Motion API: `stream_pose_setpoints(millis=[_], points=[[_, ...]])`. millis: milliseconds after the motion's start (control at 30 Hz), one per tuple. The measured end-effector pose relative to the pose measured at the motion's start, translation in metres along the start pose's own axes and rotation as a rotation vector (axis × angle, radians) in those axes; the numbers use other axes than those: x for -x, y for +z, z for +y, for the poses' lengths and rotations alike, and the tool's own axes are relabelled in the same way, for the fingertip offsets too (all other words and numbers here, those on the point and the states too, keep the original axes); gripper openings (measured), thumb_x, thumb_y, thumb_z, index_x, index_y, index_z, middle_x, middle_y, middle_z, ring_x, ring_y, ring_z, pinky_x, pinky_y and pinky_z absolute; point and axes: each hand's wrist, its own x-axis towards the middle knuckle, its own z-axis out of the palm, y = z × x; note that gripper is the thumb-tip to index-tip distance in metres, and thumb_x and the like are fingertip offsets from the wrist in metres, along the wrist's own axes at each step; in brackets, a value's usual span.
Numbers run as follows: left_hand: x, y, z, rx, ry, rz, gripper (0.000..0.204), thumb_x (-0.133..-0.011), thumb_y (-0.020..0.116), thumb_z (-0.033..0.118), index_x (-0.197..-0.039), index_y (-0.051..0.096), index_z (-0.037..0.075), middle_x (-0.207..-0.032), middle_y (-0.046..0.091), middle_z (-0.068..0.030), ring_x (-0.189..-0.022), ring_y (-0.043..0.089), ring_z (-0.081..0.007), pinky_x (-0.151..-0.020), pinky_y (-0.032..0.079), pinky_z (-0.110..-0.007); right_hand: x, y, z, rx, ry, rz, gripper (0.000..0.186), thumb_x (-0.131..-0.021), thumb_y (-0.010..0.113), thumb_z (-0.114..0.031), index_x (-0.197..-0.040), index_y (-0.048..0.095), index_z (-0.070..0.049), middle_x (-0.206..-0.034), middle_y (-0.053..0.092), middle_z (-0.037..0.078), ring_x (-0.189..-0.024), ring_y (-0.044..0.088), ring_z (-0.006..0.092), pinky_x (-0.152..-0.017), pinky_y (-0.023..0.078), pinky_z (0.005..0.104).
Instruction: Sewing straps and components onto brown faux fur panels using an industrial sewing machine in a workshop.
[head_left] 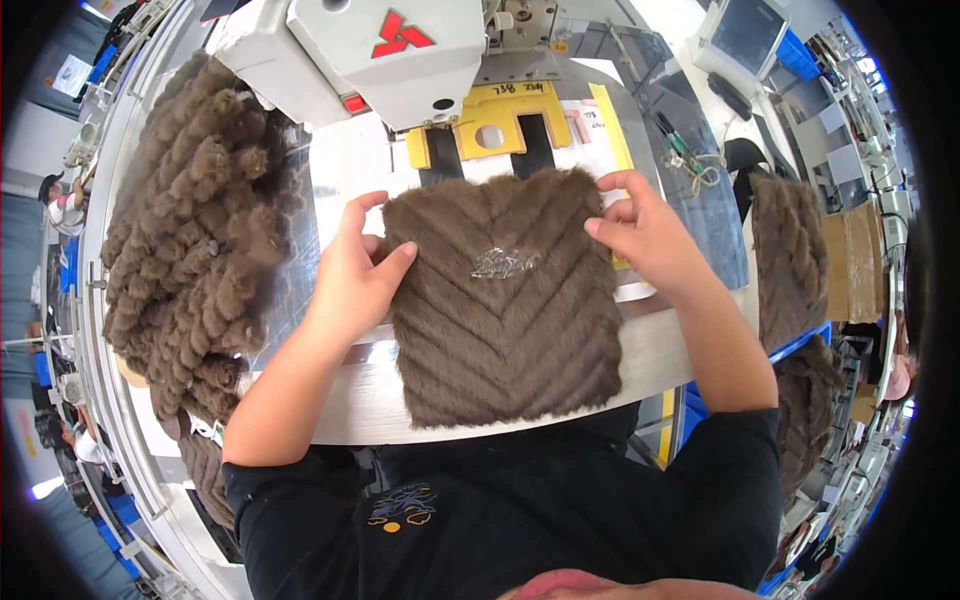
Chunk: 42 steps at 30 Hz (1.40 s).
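A brown furry panel (505, 340) with V-shaped ridges lies flat before me, its lower part over the table's front edge. Near its upper middle sits a shiny, clear-silvery oval patch (503, 263). My left hand (358, 265) pinches the panel's upper left edge between thumb and fingers. At the upper right edge, my right hand (637, 232) grips it likewise, index finger stretched along the corner. Just beyond the panel's top edge is a yellow template (490, 122) with a round hole and black strips, under the white sewing machine head (385, 60).
A large heap of brown fur pieces (195, 240) covers the left side. More fur panels (787, 260) hang at the right beside a cardboard box (853, 262). Green-handled snips (680, 145) lie at the right of the metal table; a monitor (748, 35) stands behind.
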Motion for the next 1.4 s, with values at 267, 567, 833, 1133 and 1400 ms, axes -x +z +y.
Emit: stream_pose_setpoints(millis=[267, 567, 833, 1133, 1400], points=[[-0.021, 0.020, -0.017, -0.573, 0.462, 0.225, 0.029, -0.099, 0.058, 0.013, -0.126, 0.064, 0.001, -0.088, 0.071, -0.0255, -0.084, 0.068, -0.0452, -0.079, 0.054, -0.052, -0.010, 0.015, -0.007, 0.509, -0.110, 0.133, 0.028, -0.090, 0.071, -0.012, -0.115, 0.064, -0.003, -0.067, 0.060, 0.011, -0.063, 0.057, 0.0258, -0.064, 0.046, 0.0375], [-0.067, 0.018, -0.007, -0.597, 0.468, 0.299, 0.027, -0.097, 0.060, 0.011, -0.120, 0.066, -0.003, -0.085, 0.070, -0.0262, -0.082, 0.069, -0.0446, -0.078, 0.055, -0.051, -0.057, 0.005, -0.028, 0.628, -0.178, 0.201, 0.024, -0.086, 0.072, -0.010, -0.108, 0.069, -0.002, -0.071, 0.064, 0.015, -0.070, 0.065, 0.0296, -0.069, 0.050, 0.0400], [-0.080, 0.019, -0.004, -0.633, 0.412, 0.252, 0.028, -0.096, 0.057, 0.008, -0.121, 0.064, -0.004, -0.084, 0.070, -0.0261, -0.081, 0.069, -0.0445, -0.078, 0.055, -0.052, -0.074, 0.004, -0.035, 0.667, -0.180, 0.213, 0.025, -0.085, 0.072, -0.008, -0.109, 0.069, 0.001, -0.067, 0.061, 0.011, -0.064, 0.059, 0.0243, -0.065, 0.047, 0.0374], [-0.083, 0.008, 0.008, -0.600, 0.391, 0.188, 0.029, -0.093, 0.054, 0.003, -0.117, 0.054, -0.012, -0.073, 0.066, -0.0257, -0.072, 0.068, -0.0435, -0.068, 0.056, -0.051, -0.076, 0.007, -0.029, 0.602, -0.164, 0.216, 0.026, -0.086, 0.070, -0.003, -0.111, 0.068, 0.001, -0.059, 0.050, 0.006, -0.054, 0.046, 0.0138, -0.056, 0.039, 0.0324], [-0.074, 0.005, -0.007, -0.673, 0.501, 0.199, 0.042, -0.094, 0.062, 0.010, -0.126, 0.055, -0.016, -0.074, 0.064, -0.0200, -0.069, 0.066, -0.0380, -0.064, 0.055, -0.045, -0.071, 0.013, -0.027, 0.679, -0.235, 0.246, 0.045, -0.087, 0.066, -0.001, -0.132, 0.064, 0.000, -0.058, 0.049, 0.009, -0.050, 0.044, 0.0176, -0.053, 0.039, 0.0321]])
